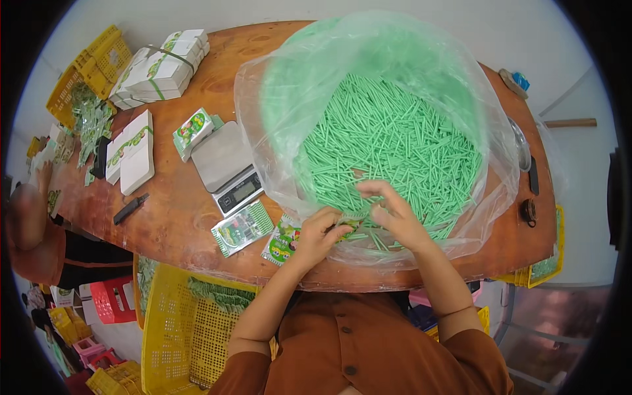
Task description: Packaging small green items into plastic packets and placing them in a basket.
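Observation:
My left hand (pixel 321 232) grips a small green printed plastic packet (pixel 348 226) at the near rim of a large round tub lined with a clear plastic bag (pixel 498 197). Thin green sticks (pixel 390 148) fill the tub in a loose heap. Over the near sticks is my right hand (pixel 390 212), its fingers curled and slightly blurred, beside the packet; whether it holds a stick cannot be told. Left of my left hand lie a printed packet (pixel 282 239) and a silver-and-green packet (pixel 242 228). A digital kitchen scale (pixel 224 165) stands behind them, with another packet (pixel 194 126) at its upper left.
Strapped white cartons (pixel 163 69) and flat white boxes (pixel 136 153) lie on the wooden table (pixel 177 212), near a black cutter knife (pixel 131 209). A yellow crate (pixel 168 326) stands below the near edge. A tape roll (pixel 528 212) lies at right. Another person (pixel 34 237) is at far left.

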{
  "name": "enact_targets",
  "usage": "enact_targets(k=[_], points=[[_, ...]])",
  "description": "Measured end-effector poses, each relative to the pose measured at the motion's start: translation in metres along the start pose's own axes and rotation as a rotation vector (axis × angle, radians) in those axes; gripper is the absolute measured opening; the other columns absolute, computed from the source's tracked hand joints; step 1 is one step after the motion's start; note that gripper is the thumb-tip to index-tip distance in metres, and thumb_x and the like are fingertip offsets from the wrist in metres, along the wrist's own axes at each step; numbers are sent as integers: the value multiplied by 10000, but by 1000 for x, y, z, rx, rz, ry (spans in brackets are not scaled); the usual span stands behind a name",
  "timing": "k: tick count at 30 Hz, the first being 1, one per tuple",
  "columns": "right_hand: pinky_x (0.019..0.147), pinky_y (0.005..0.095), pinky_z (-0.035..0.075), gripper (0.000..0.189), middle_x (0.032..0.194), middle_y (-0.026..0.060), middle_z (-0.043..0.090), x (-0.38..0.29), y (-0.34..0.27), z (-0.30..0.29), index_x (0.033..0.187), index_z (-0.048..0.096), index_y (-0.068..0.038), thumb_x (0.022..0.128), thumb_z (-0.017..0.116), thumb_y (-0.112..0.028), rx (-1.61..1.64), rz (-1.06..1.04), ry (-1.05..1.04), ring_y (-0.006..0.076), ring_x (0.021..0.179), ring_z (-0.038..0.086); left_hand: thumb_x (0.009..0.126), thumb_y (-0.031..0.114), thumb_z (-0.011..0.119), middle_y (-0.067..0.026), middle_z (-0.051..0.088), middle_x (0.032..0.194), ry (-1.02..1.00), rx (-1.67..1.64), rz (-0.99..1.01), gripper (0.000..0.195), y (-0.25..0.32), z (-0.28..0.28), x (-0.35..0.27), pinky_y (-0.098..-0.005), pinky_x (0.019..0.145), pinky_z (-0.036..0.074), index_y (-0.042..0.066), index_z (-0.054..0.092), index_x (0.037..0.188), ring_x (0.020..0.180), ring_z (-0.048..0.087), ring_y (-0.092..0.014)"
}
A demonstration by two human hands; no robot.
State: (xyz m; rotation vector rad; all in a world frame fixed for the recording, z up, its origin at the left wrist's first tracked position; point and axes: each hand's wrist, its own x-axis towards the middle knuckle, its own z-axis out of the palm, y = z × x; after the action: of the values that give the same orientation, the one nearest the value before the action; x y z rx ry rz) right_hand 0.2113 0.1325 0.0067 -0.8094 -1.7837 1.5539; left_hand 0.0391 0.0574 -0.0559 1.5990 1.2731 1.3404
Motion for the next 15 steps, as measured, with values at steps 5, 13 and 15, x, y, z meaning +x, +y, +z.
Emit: enact_targets(k=[5,13,15], points=[[625,325,451,155,800,83,572,1,-26,15,841,610,-37,703,657,-87,-640,-384,-66,245,717,555,795,96,595,-138,603,931,54,-125,35,237,24,-18,-6,-320,745,452,2,578,1011,854,585,-262],[735,413,409,340,1164,193,446,-15,-91,89,994,587,-43,717,654,-229,-973,-832,-433,314,884,492,654,27,602,-109,618,875,308,219,263,312,58,-104,-123,-337,672,486,61,602,965,819,601,-270],[805,431,379,512,1263,198,366,-4,-63,93,1189,492,-60,754,613,-301,-763,-1161,-189,286,932,462,639,2,585,-102,635,889,610,559,56,306,33,-138,-197,-337,685,493,79,626,932,822,611,-261]])
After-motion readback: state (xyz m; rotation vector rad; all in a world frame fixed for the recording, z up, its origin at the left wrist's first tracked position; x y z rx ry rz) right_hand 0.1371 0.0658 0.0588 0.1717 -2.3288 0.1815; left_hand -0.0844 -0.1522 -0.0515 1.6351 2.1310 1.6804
